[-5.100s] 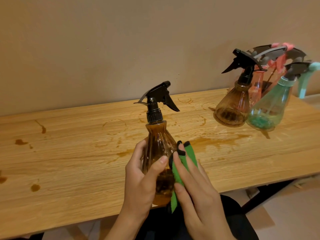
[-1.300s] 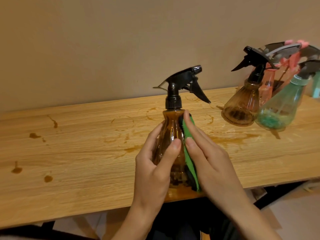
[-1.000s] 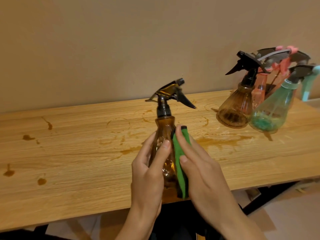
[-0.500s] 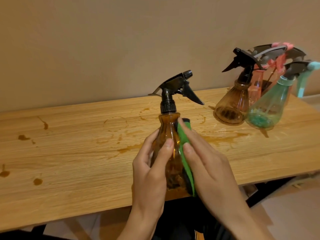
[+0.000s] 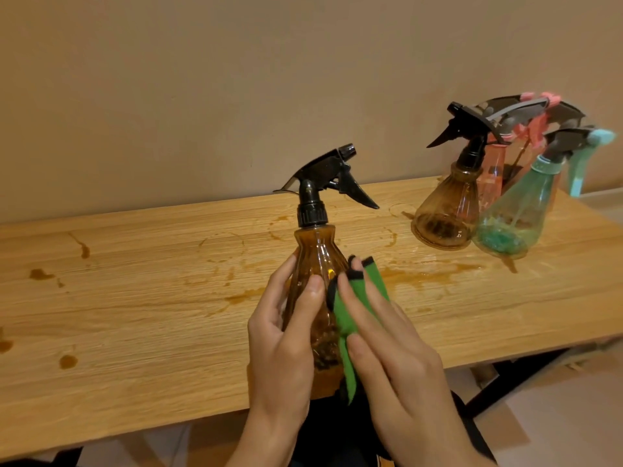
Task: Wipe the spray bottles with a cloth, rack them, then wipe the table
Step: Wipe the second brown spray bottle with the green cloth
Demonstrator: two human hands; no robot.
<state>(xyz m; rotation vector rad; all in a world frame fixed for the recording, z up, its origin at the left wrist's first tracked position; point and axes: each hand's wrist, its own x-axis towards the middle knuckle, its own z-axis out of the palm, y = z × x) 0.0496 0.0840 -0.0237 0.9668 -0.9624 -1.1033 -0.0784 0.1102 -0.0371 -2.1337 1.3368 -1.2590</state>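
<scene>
Head view, single entry. Item in hand: amber spray bottle (image 5: 317,291), centre of frame, in front of the near edge of the table (image 5: 135,315); whether its base touches the wood cannot be told. Long axis close to upright, black cap uppermost and leaning a little toward the left of the frame; nozzle points up and right, trigger lever slants down and right, toward the other bottles. Left hand (image 5: 283,348): wrapped round the bottle's ribbed body, thumb laid across the front. Right hand (image 5: 394,348): holds the green cloth (image 5: 350,308) against the bottle's right flank, forefinger and thumb lying over the cloth, the remaining fingers long and fairly straight behind it. Upper right of frame: a second amber bottle (image 5: 445,214), a pink bottle (image 5: 492,183) and a teal bottle (image 5: 515,217), all tilted and clustered together (apparently hung by their triggers, though the rack itself is hard to make out). Progress, as a judgement: three bottles look racked; the fourth is mid-wipe and not yet racked. Table wiping looks unstarted, since brown stains (image 5: 421,274) and ring marks lie across the middle and left of the wood.
</scene>
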